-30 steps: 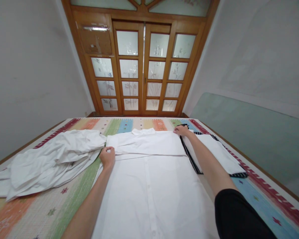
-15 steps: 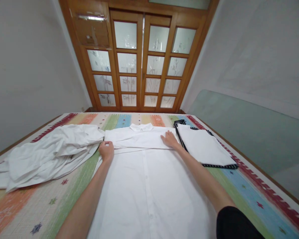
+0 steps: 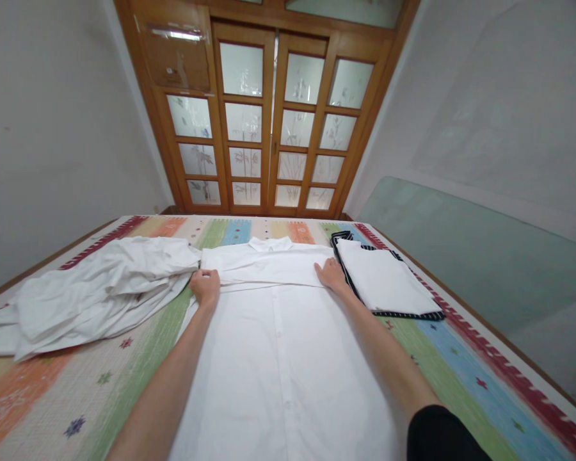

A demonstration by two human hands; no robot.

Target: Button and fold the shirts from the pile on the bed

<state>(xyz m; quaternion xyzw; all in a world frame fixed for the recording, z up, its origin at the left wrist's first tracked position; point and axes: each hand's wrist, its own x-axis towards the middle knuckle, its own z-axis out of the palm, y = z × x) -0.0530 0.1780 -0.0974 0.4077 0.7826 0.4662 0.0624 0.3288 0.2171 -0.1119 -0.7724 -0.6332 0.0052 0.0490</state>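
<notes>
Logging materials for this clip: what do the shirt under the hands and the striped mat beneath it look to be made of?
The white shirt looks like thin woven cloth, matte, perhaps cotton: it creases sharply and has a buttoned placket. The striped mat looks like a woven or quilted textile, matte, with a fine grid texture; the fibre can't be told.

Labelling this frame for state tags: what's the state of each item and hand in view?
white shirt: flat, buttoned, sleeves folded across the chest
left hand: pressing the shirt's left edge
right hand: flat on the folded sleeve
crumpled white garment: unfolded heap
folded stack: neat, white on striped
doors: shut
</notes>
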